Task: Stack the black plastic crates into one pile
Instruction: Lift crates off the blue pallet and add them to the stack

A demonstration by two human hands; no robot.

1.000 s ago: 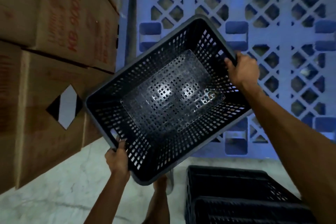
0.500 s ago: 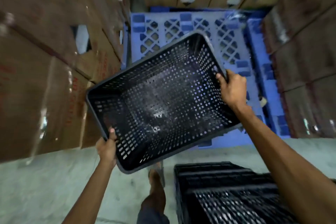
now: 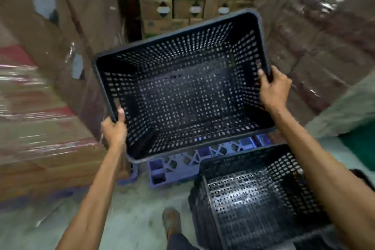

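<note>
Both arms reach forward, the left hand (image 3: 114,131) and right hand (image 3: 274,89) each clamped on an opposite rim of an empty black crate (image 3: 182,91) held in the air, tilted open toward the person. Below right, on the floor (image 3: 125,213), stands another crate (image 3: 257,195), seemingly atop a nested pile. Cardboard boxes (image 3: 50,46) crowd both sides.

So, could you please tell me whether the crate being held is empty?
Empty: the held crate shows only its bare perforated floor and walls.
</note>
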